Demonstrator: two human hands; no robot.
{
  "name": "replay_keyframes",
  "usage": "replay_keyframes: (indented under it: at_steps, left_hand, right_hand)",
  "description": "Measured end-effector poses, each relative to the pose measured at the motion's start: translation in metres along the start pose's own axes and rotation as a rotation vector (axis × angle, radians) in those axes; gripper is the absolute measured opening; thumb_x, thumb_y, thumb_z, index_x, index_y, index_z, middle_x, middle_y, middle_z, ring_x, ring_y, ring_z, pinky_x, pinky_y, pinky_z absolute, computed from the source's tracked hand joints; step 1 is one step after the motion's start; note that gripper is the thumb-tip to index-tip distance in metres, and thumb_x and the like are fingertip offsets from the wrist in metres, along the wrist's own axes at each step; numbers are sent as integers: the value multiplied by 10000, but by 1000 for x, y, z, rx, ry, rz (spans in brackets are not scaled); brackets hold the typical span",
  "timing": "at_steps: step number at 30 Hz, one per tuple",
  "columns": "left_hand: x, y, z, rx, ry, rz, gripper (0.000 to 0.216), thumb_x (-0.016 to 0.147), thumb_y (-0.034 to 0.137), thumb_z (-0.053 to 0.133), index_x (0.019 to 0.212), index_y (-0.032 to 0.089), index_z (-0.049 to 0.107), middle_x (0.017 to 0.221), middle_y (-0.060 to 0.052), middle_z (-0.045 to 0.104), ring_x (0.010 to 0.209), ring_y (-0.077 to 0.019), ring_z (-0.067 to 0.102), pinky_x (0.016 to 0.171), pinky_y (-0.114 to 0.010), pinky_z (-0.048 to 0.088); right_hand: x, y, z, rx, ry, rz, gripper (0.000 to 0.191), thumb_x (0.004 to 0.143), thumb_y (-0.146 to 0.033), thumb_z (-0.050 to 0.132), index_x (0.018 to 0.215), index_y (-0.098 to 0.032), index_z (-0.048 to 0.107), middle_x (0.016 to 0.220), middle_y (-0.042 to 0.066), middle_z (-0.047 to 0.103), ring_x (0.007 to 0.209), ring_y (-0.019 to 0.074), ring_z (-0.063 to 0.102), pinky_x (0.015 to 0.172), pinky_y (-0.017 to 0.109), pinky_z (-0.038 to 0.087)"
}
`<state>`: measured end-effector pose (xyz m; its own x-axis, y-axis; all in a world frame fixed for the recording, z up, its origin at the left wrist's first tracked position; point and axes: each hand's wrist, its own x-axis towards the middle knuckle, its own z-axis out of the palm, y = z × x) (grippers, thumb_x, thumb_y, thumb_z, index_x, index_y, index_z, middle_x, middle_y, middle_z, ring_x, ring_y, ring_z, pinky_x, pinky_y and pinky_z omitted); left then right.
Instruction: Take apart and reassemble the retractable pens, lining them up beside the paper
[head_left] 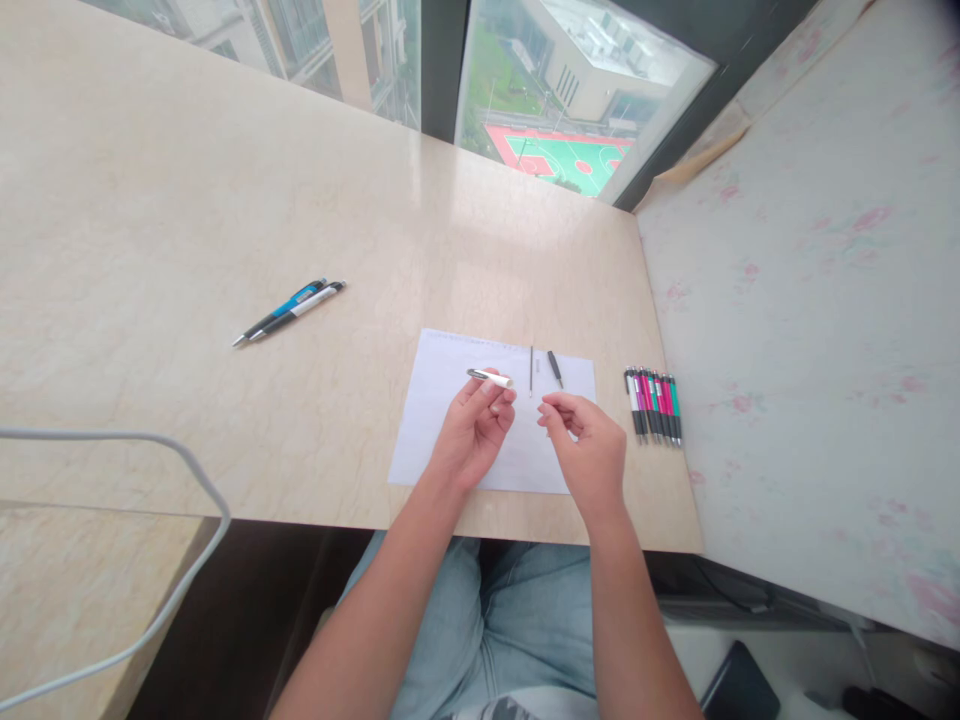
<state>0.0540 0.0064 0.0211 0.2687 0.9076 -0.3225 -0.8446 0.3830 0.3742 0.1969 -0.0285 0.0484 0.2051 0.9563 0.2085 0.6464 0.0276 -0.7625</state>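
Note:
My left hand (478, 425) grips a white pen barrel (495, 379) with a dark clip end, held above a sheet of white paper (420, 430). To its right, my right hand (589, 440) has thumb and fingers pinched together; whatever sits between the fingertips is too small to make out. Just beyond the hands, a thin pen refill (531, 370) lies on the paper. Beside the refill is a black pen grip section (555, 368) with a pointed tip.
Several pens (654, 405) in white, pink and green lie in a row right of the paper. Two assembled pens, a blue pen (289, 308) and a white pen (300, 308), rest at the left. A grey cable (202, 480) loops at the lower left; a papered wall (795, 300) bounds the right.

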Motion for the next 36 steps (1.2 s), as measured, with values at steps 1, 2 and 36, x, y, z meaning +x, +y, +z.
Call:
replay_keyframes:
  at_steps: [1,2,36]
  left_hand:
    - [0,1,0,9,-5,2,260,742,245,817,942,196,658,906,-9,622,768,-69,595,642,-173,483]
    - [0,2,0,22,-10,4,256,747,242,810,948,199,657,913,-13,622,768,-72,590,646,-180,483]
    - [6,-2,-3,-24,104,26,250,734,193,821,919,155,657,861,9,653,680,-59,588,588,-180,456]
  right_hand:
    - [2,3,1,-56,11,-8,191,923,-346,567,915,-212,703,844,44,732,716,172,684,697,334,577]
    - [4,5,3,-128,24,-16,200,927,-346,555,915,-208,699,838,48,725,690,169,663,689,334,557]
    - [15,8,0,-45,-152,184,176,817,-252,590,957,-198,682,821,32,707,724,168,654,742,327,533]
